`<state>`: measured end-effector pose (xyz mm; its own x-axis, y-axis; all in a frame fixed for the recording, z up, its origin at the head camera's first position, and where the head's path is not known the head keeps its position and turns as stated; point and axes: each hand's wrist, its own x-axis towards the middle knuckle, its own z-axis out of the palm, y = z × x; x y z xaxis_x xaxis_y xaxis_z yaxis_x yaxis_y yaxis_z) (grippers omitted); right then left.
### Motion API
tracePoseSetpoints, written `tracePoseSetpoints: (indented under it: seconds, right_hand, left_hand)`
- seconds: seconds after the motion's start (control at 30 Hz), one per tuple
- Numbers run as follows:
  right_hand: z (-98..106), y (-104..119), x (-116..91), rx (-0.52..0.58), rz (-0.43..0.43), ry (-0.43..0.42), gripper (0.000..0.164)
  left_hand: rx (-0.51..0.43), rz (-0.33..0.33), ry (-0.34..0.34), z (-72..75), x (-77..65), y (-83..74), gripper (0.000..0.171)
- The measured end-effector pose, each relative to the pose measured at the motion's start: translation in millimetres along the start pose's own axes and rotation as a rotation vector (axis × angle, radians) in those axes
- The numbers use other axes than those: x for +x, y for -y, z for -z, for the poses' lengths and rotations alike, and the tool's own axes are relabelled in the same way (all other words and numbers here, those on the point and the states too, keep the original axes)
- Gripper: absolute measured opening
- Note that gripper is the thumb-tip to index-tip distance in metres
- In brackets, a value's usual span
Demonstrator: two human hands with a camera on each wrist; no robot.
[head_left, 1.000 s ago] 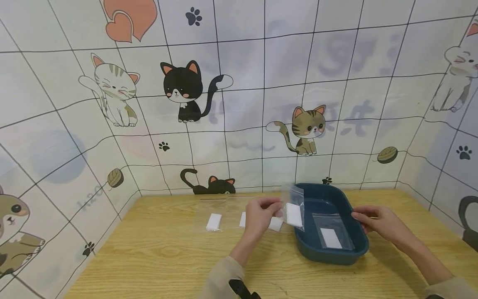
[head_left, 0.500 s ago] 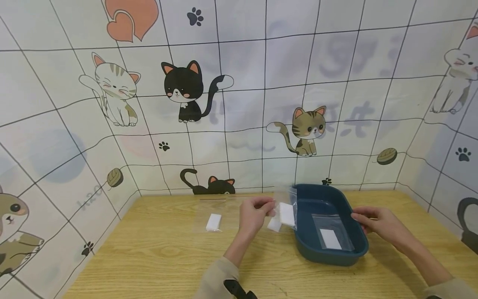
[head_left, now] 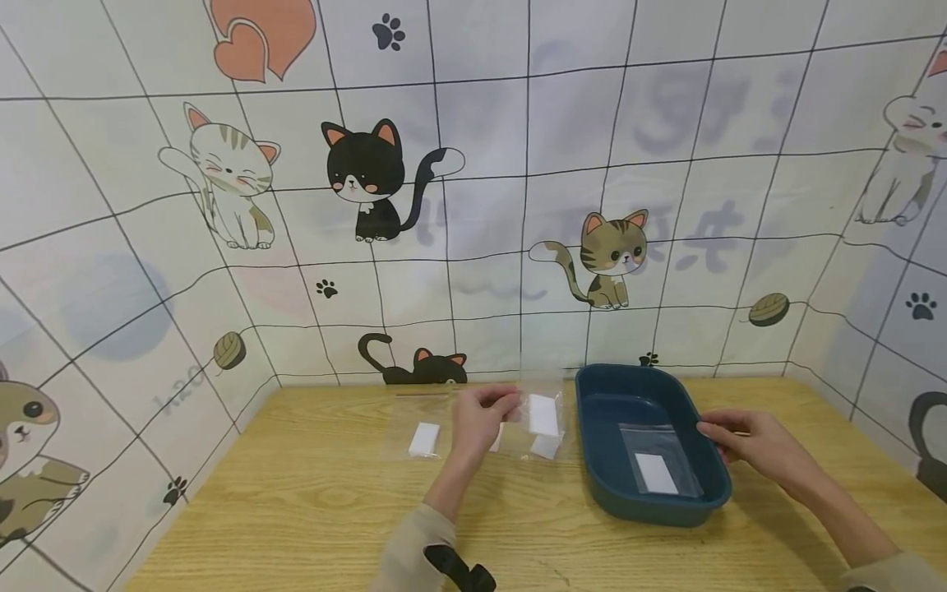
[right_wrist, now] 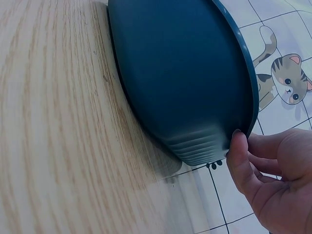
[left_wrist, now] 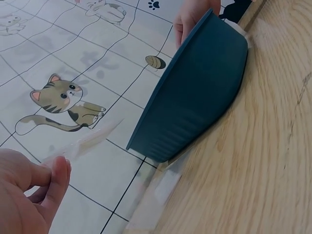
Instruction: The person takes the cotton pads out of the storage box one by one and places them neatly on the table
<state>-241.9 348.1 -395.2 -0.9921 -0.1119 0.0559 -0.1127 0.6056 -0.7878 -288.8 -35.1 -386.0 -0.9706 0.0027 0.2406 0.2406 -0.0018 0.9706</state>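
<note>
My left hand (head_left: 479, 418) pinches the edge of a clear plastic bag (head_left: 543, 413) with a white block inside, held above the table left of a dark teal basin (head_left: 602, 485). In the left wrist view that bag (left_wrist: 90, 141) appears nearly edge-on between thumb and fingers. My right hand (head_left: 755, 444) pinches the basin's right rim, as the right wrist view shows with the thumb (right_wrist: 238, 151) on the outer wall. Inside the basin lies another clear bag (head_left: 658, 470) with a white block. Behind the held bag, a white block (head_left: 546, 446) in clear plastic lies on the table.
A clear bag with a white block (head_left: 424, 440) lies further left on the wooden table (head_left: 311, 493). Part of another white block (head_left: 496, 437) shows beside the left hand. A wall covering (head_left: 488, 205) with cartoon cats rises behind the table.
My left hand has moved left with the bag, from the basin's left rim to over the bags on the table. The right hand stays on the basin's rim.
</note>
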Motion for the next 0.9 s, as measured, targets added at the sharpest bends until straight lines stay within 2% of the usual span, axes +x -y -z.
tracePoseSetpoints:
  seconds: [0.13,0.37,0.57,0.9]
  right_hand:
    - [0,0,-1,0.007,-0.009,0.001,0.057]
    - [0,3,-2,0.001,-0.006,0.002,0.057]
    - [0,2,-2,0.000,-0.006,-0.001,0.056]
    - [1,2,-1,-0.026,-0.010,-0.002,0.056]
  left_hand:
    - [0.016,-0.007,-0.012,8.5,2.9,1.3,0.012]
    - [0.020,0.033,-0.013,21.1,5.7,-3.1,0.014]
    - [0.015,0.041,-0.008,30.6,8.5,-4.6,0.013]
    - [0.013,0.041,-0.054,50.4,13.8,-7.7,0.014]
